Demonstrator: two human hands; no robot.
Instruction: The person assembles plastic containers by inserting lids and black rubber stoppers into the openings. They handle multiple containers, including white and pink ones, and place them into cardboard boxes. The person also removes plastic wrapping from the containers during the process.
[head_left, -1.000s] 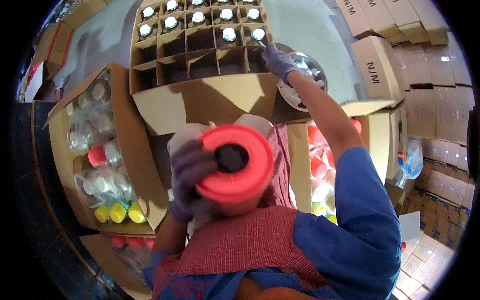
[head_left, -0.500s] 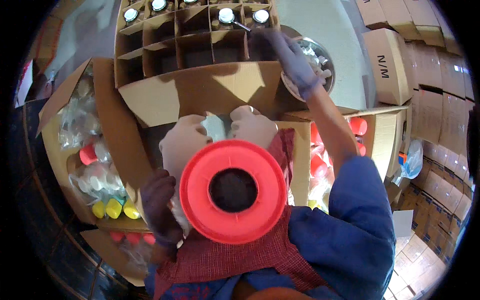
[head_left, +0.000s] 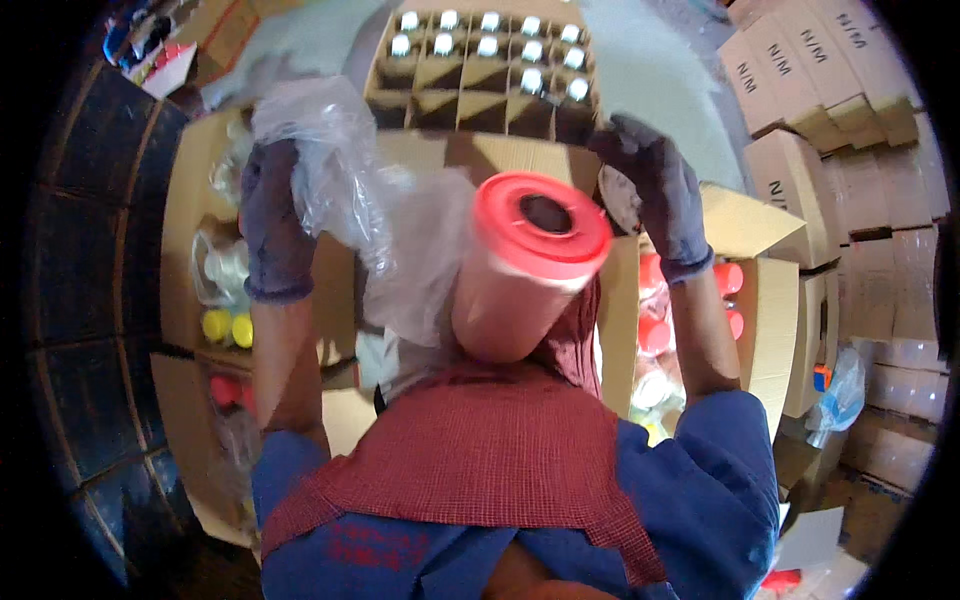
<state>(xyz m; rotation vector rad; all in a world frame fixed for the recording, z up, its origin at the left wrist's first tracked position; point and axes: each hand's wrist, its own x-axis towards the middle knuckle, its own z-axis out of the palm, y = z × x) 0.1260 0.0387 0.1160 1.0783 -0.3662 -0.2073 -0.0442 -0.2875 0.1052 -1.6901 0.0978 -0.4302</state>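
Note:
My left hand, in a dark glove, is closed on a crumpled clear plastic bag, raised at the left. Its loose folds hang toward a pale pink cylinder with a red flanged top and a dark round hole, standing tilted before my apron. At the right, my gloved right hand is lifted over a metal bowl, which it partly covers. Its fingers are bent; whether a thin tool sits in them is hard to see. Beyond stands a divided carton with several white-capped bottles.
An open carton at the left holds clear plastic and yellow-capped items. At the right, another carton contains red-capped pieces. Stacked cardboard boxes line the right side; dark panels line the left.
My left hand has risen from beside the cylinder, now with the plastic bag. The cylinder's red top tilts away from me. My right hand has drawn back from the bottles, and the view has shifted.

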